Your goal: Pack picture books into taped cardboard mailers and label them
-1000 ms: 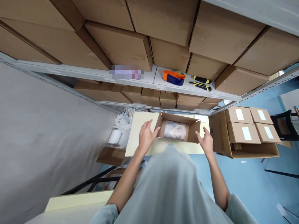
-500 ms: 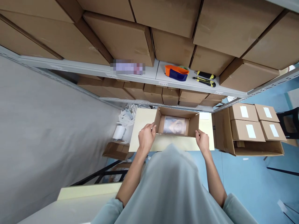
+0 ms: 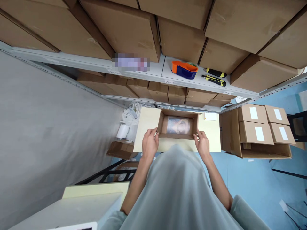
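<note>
An open cardboard box (image 3: 163, 125) stands on the pale yellow table (image 3: 146, 121), with a clear-wrapped printed item (image 3: 178, 125) lying flat on its bottom. My left hand (image 3: 150, 142) grips the near left corner of the box, fingers along its side. At the near right corner, my right hand (image 3: 201, 143) holds the wall between thumb and fingers. A small white label stack (image 3: 210, 116) lies on the table to the right of the box.
Above the table, a shelf (image 3: 155, 68) carries large cartons, an orange and blue tape dispenser (image 3: 184, 70) and two yellow-black cutters (image 3: 214, 76). Right of the table, a big carton (image 3: 231, 134) holds smaller labelled boxes (image 3: 255, 132). White paper scraps (image 3: 131, 115) lie at the left.
The box's right wall and my right hand have moved left, uncovering more of the white label stack. My left hand stays at the left corner. The view has shifted slightly.
</note>
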Demonstrator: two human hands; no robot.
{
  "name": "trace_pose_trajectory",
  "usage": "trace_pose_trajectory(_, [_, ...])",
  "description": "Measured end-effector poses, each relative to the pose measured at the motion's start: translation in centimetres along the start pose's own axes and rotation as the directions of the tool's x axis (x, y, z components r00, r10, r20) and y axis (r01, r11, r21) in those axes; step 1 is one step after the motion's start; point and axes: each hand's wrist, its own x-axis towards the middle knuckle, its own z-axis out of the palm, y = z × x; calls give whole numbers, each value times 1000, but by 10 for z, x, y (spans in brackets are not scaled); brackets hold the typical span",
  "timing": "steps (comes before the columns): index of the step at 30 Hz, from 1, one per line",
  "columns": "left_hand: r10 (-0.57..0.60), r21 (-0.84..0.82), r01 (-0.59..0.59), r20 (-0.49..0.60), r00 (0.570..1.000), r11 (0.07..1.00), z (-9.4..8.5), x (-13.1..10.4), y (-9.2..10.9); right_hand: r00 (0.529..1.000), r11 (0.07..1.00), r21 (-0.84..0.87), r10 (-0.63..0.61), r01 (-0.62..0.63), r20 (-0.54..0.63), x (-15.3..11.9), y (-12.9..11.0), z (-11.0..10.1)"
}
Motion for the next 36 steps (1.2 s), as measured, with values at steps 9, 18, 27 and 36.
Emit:
trace_pose_trajectory(9, [257,-4,-271,331,908,963,12,18,-4,926,977,-43,-183,208,330,22,-13,-8])
trace_pose_trajectory(18, [206,243,-303,356,912,922,37,71,8,884,970,-183,-57,159,464,78,-19,-7])
trace_pose_trajectory(27, [246,228,-258,80,966,939,53,90,11,991,941,-318,-131,115,-31,92,-24,22])
trace_pose_trajectory(36, [461,189,-490,178,869,851,34,106,20,978,913,-362,-207,189,-11,87,-7,12])
